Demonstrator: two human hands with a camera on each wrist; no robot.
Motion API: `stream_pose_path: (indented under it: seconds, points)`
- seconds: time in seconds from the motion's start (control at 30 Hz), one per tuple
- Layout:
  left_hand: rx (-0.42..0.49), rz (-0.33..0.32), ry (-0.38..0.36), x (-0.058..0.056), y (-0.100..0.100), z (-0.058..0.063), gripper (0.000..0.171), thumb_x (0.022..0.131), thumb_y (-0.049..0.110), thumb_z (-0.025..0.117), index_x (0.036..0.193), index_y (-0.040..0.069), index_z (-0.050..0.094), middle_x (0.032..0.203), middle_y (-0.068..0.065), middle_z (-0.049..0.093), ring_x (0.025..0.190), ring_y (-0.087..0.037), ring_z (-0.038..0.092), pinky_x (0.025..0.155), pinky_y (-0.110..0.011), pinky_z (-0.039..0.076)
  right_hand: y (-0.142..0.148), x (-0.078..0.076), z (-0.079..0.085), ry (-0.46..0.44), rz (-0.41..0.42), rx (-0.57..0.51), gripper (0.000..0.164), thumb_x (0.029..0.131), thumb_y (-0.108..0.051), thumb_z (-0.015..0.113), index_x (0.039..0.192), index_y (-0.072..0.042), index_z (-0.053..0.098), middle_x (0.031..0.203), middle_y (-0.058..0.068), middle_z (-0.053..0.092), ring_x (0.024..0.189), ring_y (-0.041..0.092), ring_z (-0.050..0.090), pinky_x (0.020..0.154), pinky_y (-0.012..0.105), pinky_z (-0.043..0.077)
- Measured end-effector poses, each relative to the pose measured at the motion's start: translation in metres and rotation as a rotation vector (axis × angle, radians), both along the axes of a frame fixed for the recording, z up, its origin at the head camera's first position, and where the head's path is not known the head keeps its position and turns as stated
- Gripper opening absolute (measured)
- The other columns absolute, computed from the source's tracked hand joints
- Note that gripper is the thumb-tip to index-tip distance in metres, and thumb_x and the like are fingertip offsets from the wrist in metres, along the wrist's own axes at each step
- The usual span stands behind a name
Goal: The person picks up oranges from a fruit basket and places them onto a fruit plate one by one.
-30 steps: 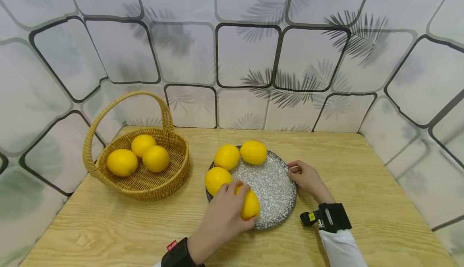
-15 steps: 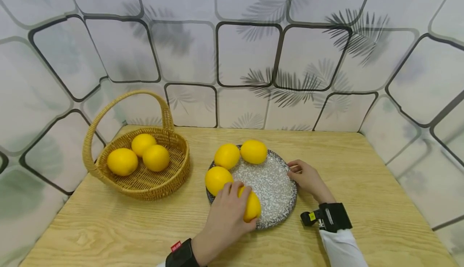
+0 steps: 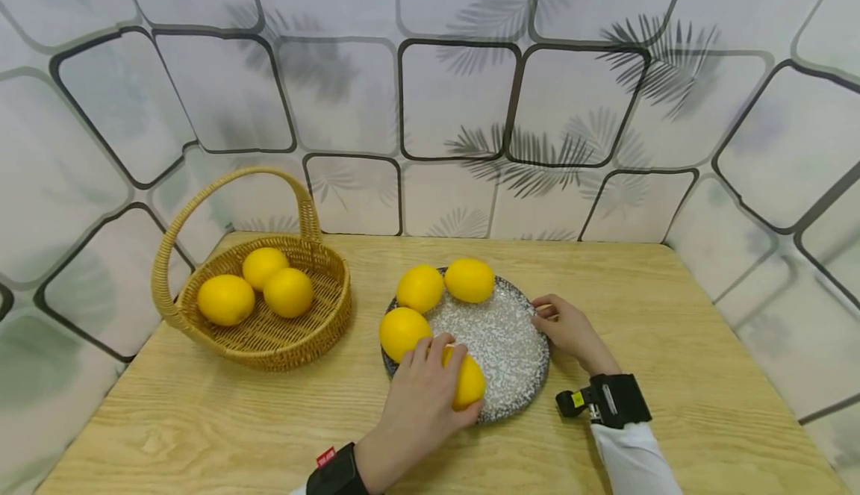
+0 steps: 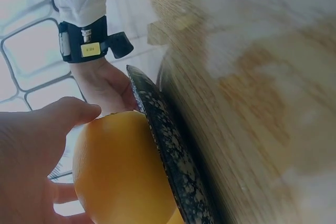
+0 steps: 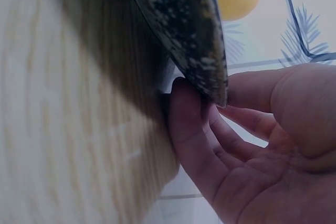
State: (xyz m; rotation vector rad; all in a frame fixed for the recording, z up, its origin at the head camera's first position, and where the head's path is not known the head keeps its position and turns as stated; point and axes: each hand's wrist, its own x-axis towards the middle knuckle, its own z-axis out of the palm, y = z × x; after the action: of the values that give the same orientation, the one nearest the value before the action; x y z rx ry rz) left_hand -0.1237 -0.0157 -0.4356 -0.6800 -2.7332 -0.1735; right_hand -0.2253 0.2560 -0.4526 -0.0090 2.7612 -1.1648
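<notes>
Fruit (image 3: 469, 384), yellow, gripped between the curled fingers and thumb of the left hand (image 3: 425, 392) at the near part of a speckled plate (image 3: 513, 360). Opposite, the right hand (image 3: 571, 336) pinches the plate's rim. Beyond the left hand, as seen from here, three more fruits (image 3: 420, 288) lie on the plate; well to its left, a wicker basket (image 3: 322, 338) holds three others (image 3: 289, 293).
</notes>
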Motion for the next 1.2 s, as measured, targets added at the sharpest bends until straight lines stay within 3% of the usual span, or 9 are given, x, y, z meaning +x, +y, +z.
stream_pose_path:
  seconds: [0.8,0.93,1.07,1.2]
  points:
    - [0.037,0.022,-0.083,0.002,-0.008,0.007,0.068,0.085,0.067,0.068,0.132,0.019,0.057,0.134,-0.006,0.057,0.118,-0.025,0.057,0.098,-0.042,0.052,-0.002,-0.002,0.001,-0.009,-0.017,-0.005,0.035,0.102,-0.016,0.058,0.132,0.002,0.054,0.124,0.028,0.061,0.111,0.038,0.061,0.084,0.042,0.054]
    - [0.04,0.02,-0.067,0.001,-0.012,0.008,0.069,0.085,0.067,0.068,0.132,0.018,0.058,0.135,-0.007,0.059,0.118,-0.026,0.057,0.097,-0.042,0.053,0.0,-0.004,0.002,-0.014,0.005,-0.005,0.035,0.101,-0.015,0.059,0.131,0.003,0.054,0.123,0.029,0.061,0.109,0.038,0.061,0.083,0.042,0.054]
    - [0.08,0.02,-0.034,-0.003,-0.021,0.012,0.065,0.087,0.062,0.069,0.131,0.016,0.059,0.134,-0.007,0.06,0.117,-0.026,0.058,0.097,-0.042,0.053,0.0,-0.005,0.003,-0.027,0.019,-0.003,0.035,0.101,-0.016,0.059,0.13,0.003,0.053,0.122,0.029,0.06,0.108,0.038,0.062,0.081,0.04,0.053]
    - [0.164,0.076,-0.049,-0.016,-0.043,0.024,0.06,0.093,0.051,0.067,0.136,0.01,0.056,0.138,-0.011,0.058,0.125,-0.03,0.056,0.105,-0.046,0.05,-0.001,-0.004,0.005,-0.031,0.022,0.001,0.034,0.101,-0.015,0.059,0.13,0.003,0.053,0.121,0.029,0.061,0.107,0.038,0.062,0.078,0.038,0.053]
